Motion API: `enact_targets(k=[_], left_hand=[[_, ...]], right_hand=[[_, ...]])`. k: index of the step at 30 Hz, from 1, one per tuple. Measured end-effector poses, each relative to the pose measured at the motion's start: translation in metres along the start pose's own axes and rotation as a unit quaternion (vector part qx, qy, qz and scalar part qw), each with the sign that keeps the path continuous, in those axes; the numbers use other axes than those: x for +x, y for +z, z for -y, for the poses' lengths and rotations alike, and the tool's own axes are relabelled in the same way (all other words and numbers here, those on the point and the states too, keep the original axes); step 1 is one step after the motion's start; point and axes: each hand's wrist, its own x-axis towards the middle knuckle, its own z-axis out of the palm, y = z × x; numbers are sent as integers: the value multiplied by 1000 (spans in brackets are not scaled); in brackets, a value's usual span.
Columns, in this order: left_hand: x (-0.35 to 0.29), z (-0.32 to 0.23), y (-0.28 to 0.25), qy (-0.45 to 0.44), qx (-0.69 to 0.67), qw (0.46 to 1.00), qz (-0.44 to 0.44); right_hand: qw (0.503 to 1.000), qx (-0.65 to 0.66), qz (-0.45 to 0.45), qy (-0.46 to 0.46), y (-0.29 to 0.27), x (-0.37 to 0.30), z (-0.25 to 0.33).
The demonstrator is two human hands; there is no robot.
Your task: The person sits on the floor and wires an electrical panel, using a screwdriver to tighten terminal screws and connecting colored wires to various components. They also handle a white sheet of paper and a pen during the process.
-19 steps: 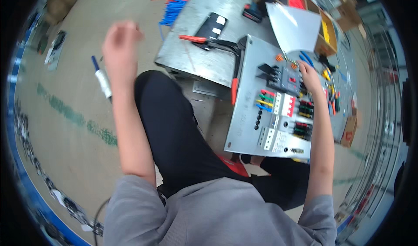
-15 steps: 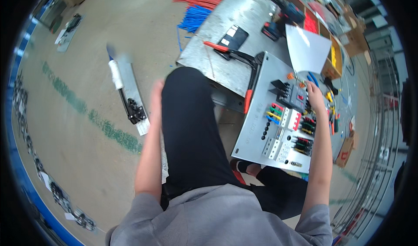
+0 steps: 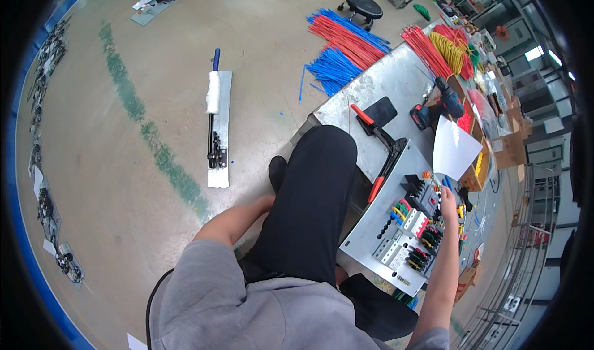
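Observation:
My right hand [image 3: 448, 204] is closed at the far edge of a grey metal mounting panel [image 3: 365, 232]. What its fingers hold is too small to make out; small orange-and-metal parts lie beside them. Just above hangs or leans a white sheet [image 3: 456, 149]. On the panel sit a dark grey breaker [image 3: 426, 198], a white breaker with red levers [image 3: 414, 223], and short coloured wires [image 3: 401, 211]. My left forearm [image 3: 238, 220] passes behind my raised thigh, which hides the hand.
Long-handled red-and-black cutters [image 3: 387, 146], a black phone-like slab [image 3: 380, 110] and a cordless drill [image 3: 440, 104] lie on the metal table [image 3: 352, 102]. Blue and red wire bundles [image 3: 346, 40] lie beyond. A metal strip with black fittings [image 3: 219, 133] is on the floor, left; a round stool [image 3: 363, 6] stands behind.
The view has shifted, so table and panel appear lower and further right. My left hand has gone from beside the knee to behind the thigh. My right hand stays at the panel's far edge.

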Motion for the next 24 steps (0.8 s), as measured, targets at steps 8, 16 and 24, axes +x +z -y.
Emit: enact_targets(k=[8, 16, 24], left_hand=[[75, -22, -18, 131, -35, 989, -55], [-101, -164, -3, 115, -130, 977, 123], [-306, -303, 42, 437, 70, 895, 53]], right_hand=[[1000, 10, -17, -7, 17, 8, 41], [998, 26, -46, 37, 15, -15, 20], [994, 7, -58, 97, 13, -21, 47]])
